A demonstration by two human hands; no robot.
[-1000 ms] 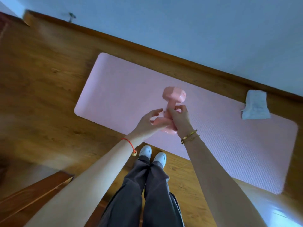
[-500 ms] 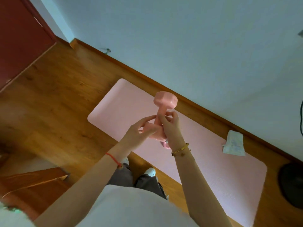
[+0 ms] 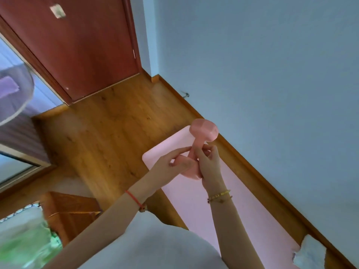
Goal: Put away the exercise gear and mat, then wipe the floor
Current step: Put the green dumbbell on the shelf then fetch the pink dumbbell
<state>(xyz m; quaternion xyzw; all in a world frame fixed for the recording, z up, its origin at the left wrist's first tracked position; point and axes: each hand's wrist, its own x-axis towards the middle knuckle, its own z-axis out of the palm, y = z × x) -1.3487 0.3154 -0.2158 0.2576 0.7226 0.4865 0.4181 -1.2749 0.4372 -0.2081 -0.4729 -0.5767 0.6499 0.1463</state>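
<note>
The right hand is clenched around the handle of a pink dumbbell, and the left hand grasps its lower head, at the frame's centre. Beneath them a pink mat runs along the wall on the wooden floor toward a white cloth at lower right.

Pink dumbbell: smooth matt coating; yoga mat: matt, foam-like, fine texture; floor: varnished wood w/ slight sheen; cloth: white, crumpled; door: reddish wood, satin.
</note>
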